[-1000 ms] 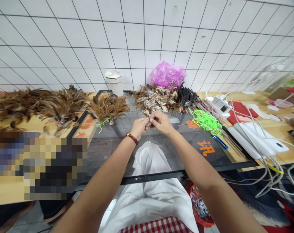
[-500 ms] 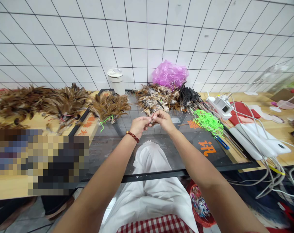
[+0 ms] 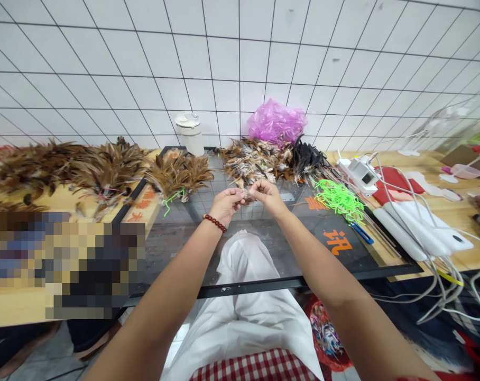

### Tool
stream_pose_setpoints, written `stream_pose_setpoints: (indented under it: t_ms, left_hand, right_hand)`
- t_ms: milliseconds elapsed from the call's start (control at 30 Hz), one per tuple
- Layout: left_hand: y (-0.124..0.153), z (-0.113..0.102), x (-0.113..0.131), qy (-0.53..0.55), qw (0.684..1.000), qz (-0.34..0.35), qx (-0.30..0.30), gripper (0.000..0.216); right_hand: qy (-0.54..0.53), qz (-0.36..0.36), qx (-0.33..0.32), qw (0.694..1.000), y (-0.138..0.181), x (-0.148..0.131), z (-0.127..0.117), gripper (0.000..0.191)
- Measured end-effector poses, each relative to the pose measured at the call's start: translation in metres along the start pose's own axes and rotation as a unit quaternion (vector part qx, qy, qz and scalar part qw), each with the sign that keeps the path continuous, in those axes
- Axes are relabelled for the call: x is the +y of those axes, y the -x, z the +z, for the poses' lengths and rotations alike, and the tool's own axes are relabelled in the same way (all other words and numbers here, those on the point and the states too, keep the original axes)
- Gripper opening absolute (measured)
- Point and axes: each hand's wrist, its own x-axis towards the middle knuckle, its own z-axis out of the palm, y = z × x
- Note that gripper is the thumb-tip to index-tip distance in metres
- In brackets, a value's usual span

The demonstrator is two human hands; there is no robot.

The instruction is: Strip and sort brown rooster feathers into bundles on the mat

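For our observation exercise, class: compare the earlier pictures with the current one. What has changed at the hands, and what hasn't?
The left hand and right hand keep pinching the small feathery piece between them; their fingertips have drawn slightly apart. The brown feather pile, green cords and white cup stayed put.

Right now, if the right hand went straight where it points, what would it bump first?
Probably the left hand: the right hand points its fingers at it, a small feathery bit pinched between them.
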Motion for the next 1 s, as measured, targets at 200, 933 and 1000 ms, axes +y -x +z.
stream_pose_setpoints:
  t_ms: [200, 933, 1000]
  left_hand:
    - [0.001, 0.0, 0.001, 0.021, 1.0, -0.004, -0.014, 0.021]
    - [0.005, 0.005, -0.002, -0.134, 0.983, 0.123, -0.013, 0.027]
    - [0.004, 0.006, -0.004, -0.162, 0.973, 0.165, -0.01, 0.028]
  right_hand:
    - [0.03, 0.018, 0.0, 0.999, 0.001, 0.002, 0.004, 0.04]
    - [0.021, 0.063, -0.01, 0.998, -0.004, 0.019, 0.004, 0.03]
    - [0.025, 0.035, -0.041, 0.998, -0.004, 0.023, 0.006, 0.032]
